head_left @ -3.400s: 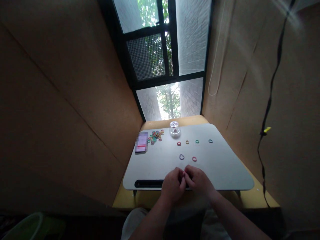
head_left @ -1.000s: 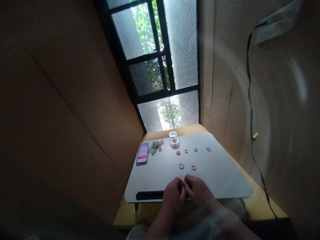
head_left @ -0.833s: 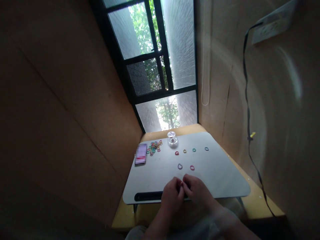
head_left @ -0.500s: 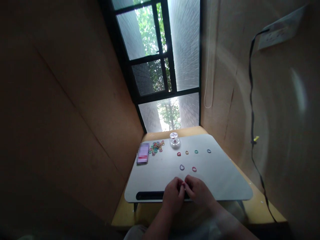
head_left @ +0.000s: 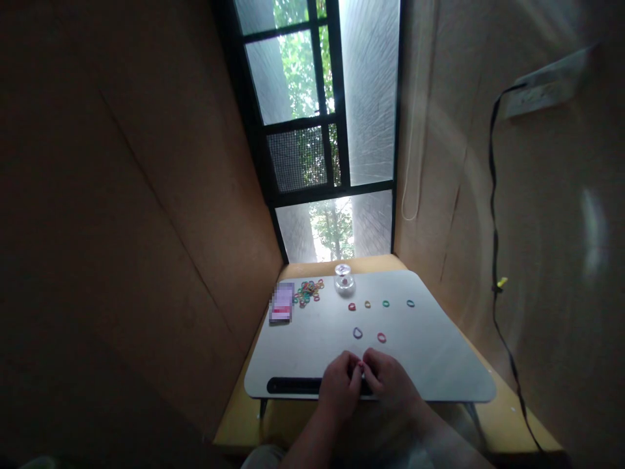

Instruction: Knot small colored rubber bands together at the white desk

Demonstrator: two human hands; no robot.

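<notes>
My left hand [head_left: 339, 385] and my right hand [head_left: 391, 383] meet over the near edge of a white lap table [head_left: 430, 365]. Their fingertips pinch a small red hair tie [head_left: 361, 366], mostly hidden by the fingers. Just beyond them lie a purple hair tie [head_left: 358, 333] and a pink one [head_left: 381, 337]. Farther back runs a row with a red tie [head_left: 352, 307], a yellow-orange tie [head_left: 368, 304], a green tie [head_left: 386, 303] and a blue-grey tie [head_left: 411, 303]. A mixed pile of hair ties [head_left: 308, 293] sits at the back left.
A small clear container [head_left: 344, 284] stands at the table's back, its round lid [head_left: 342, 269] behind it. Left of the pile lies a blurred purple phone-like object [head_left: 282, 302]. A black slot [head_left: 293, 385] runs along the near edge. A black cable [head_left: 495, 228] hangs down the right wall.
The camera view has tilted slightly, so everything sits a little lower in the picture. My hands stay together, fingers shifting slightly around the red hair tie. The laid-out ties have not moved.
</notes>
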